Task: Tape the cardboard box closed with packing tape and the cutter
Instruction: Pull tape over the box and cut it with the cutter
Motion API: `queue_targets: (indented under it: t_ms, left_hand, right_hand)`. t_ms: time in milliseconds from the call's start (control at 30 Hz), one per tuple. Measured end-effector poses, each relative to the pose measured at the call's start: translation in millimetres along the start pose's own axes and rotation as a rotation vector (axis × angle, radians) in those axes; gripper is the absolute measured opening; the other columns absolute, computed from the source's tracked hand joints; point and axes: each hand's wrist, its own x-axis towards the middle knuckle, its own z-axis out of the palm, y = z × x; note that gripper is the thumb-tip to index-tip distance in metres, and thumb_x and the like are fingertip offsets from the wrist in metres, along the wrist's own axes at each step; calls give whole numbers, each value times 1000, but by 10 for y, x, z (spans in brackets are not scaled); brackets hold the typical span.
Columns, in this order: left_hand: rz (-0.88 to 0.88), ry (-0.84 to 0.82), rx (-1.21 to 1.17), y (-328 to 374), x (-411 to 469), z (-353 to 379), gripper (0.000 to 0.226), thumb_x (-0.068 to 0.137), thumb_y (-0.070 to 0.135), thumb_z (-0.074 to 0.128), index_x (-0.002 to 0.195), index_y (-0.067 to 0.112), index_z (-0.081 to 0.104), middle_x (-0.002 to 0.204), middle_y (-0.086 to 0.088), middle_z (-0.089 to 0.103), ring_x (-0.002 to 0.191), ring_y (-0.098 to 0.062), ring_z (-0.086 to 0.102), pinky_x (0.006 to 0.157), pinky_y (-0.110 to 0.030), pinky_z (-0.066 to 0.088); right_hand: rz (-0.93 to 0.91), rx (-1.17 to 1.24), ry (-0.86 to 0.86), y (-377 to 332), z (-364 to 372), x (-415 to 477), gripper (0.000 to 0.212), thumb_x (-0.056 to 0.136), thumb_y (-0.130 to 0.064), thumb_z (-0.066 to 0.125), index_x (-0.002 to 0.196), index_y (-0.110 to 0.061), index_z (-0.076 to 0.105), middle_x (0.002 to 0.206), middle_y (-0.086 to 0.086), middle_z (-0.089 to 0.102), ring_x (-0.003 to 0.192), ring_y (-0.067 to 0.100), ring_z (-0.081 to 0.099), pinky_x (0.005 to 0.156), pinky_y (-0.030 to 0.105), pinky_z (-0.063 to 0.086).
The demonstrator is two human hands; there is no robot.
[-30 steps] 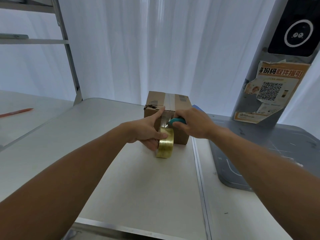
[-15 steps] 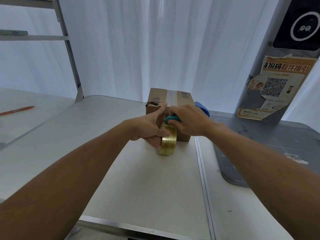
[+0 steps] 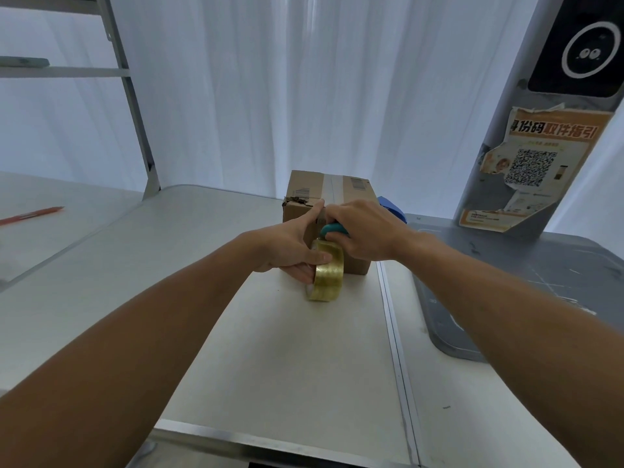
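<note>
Head view: cardboard box (image 3: 329, 197) stands at frame centre on the pale surface (image 3: 270, 349). Left hand (image 3: 290, 244) grips the tape roll (image 3: 327, 276) just below the box, forefinger extended onto the box edge. Right hand (image 3: 364, 231) is closed around the teal cutter (image 3: 332, 229) against the box front.

You see the small brown cardboard box (image 3: 329, 211) standing closed on the white table, a strip of clear tape running along the middle seam of its top and down the near face. The yellowish roll of clear packing tape (image 3: 327, 276) stands on edge just before this face. The teal-handled cutter (image 3: 332, 229) is above the roll, mostly covered.
</note>
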Motion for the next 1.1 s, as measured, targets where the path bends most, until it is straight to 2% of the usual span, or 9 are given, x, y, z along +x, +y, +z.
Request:
queue_targets:
  t_ms: [167,433,667,867,1000,1100]
  left_hand:
    - [7,1,9,-4,10,2,111,89,10,71,151,53,-10,145,-15,50,89,-26,77,76,-39,64]
    - [4,-9,-4,-14,39,-7,111,88,10,72,152,53,-8,144,-13,50,90,-28,77,71,-37,64]
    - [0,-7,-9,-12,50,-7,109,89,9,72,153,52,-5,136,-11,56,88,-28,77,68,-35,64]
    - [7,-11,-4,-14,63,-12,106,89,8,71,153,53,-1,138,-12,55,88,-26,77,69,-37,64]
    - [6,-10,-10,-28,64,-17,106,89,9,71,153,53,0,133,-12,59,89,-28,77,72,-39,64]
    - [7,-12,-11,-31,76,-20,104,89,9,72,153,52,3,134,-13,58,88,-28,77,71,-39,64]
  right_hand:
    - [2,0,-17,-13,-9,4,17,92,-28,61,100,-13,62,86,1,69,67,10,55,68,22,47]
    - [8,-13,-37,-48,-34,21,18,93,-28,61,101,-12,63,82,-3,64,66,9,53,67,20,42]
    - [-4,-21,-54,-41,-57,37,17,92,-25,62,103,-11,63,79,-8,55,65,9,51,59,10,31]
    - [-8,-25,-65,-27,-49,68,18,92,-25,61,104,-12,64,82,-5,62,67,10,55,62,15,37]
    - [-17,-23,-70,-23,-59,82,20,92,-25,61,108,-12,63,81,-10,55,68,9,52,60,10,32]
    - [-19,-25,-65,-19,-56,91,22,92,-25,61,109,-12,62,81,-10,54,67,8,51,61,13,34]
